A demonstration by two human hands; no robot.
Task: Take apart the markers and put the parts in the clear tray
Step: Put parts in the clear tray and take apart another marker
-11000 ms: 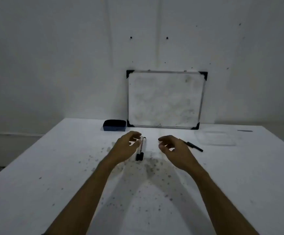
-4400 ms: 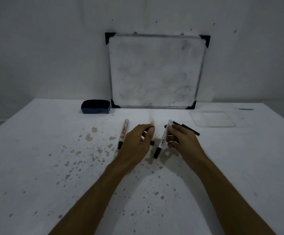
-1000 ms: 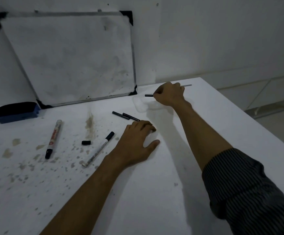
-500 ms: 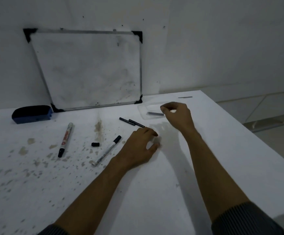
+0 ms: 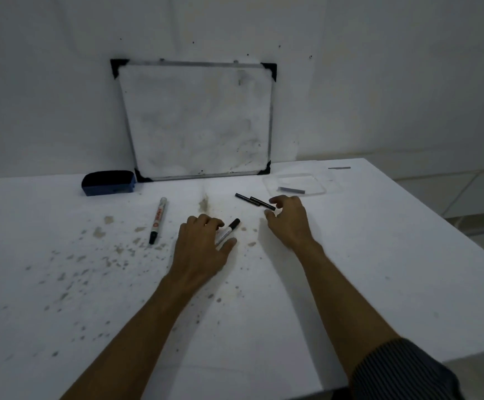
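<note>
One dark part (image 5: 291,189) lies in the clear tray (image 5: 318,189) far right, my left hand (image 5: 203,246) rests open on a marker (image 5: 228,230), my empty right hand (image 5: 288,220) hangs half open, so I'd next pull them apart.

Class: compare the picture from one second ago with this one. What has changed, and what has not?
The right hand let go of a dark marker part in the clear tray and drew back empty. The left hand moved onto the opened marker. The red-labelled marker stayed put.
</note>
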